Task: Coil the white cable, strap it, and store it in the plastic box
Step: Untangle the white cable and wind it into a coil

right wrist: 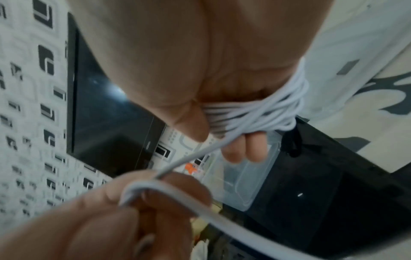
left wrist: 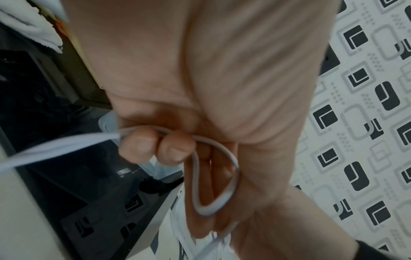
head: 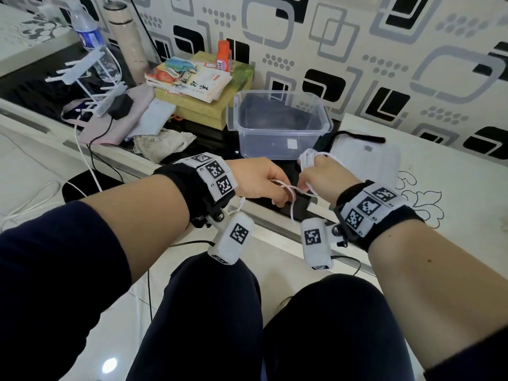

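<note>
just in front of the plastic box, white cable coils around the right hand fingers; left hand fingers curl, pinching its loose strand.

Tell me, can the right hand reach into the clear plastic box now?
Probably yes: the clear plastic box stands open just beyond the right hand, nothing between. But the white cable wound on its fingers still runs to the left hand.
</note>
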